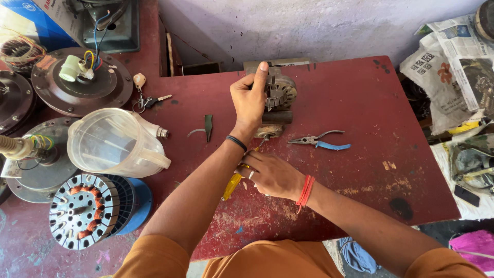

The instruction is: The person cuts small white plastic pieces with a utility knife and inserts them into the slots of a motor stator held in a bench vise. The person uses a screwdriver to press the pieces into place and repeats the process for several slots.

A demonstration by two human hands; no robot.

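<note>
right hand (271, 176): lower centre of frame, fingers curled tight around a yellow-handled screwdriver (232, 185); shaft runs up toward the motor base
left hand (250, 99): upper centre, crosses over the right forearm; fingers wrapped around the side of the small motor (278, 98), thumb pressed up along its top, bracing it
motor location: stands on the red table (360, 180), upper centre, near the back edge by the wall
step, my read: driving or loosening a screw low on the motor; tip itself hidden
next move needs: firm hold on the motor, tip seated square, steady twist
pliers (320, 140): one pair, blue grips, right of the motor, untouched
plastic jug (114, 143): one, clear, on its side, left
wound stator (85, 211): one, lower left
fan motor housings (80, 82): about three, left edge
keys (146, 99): one bunch, upper left
newspaper (453, 56): a pile, upper right
</note>
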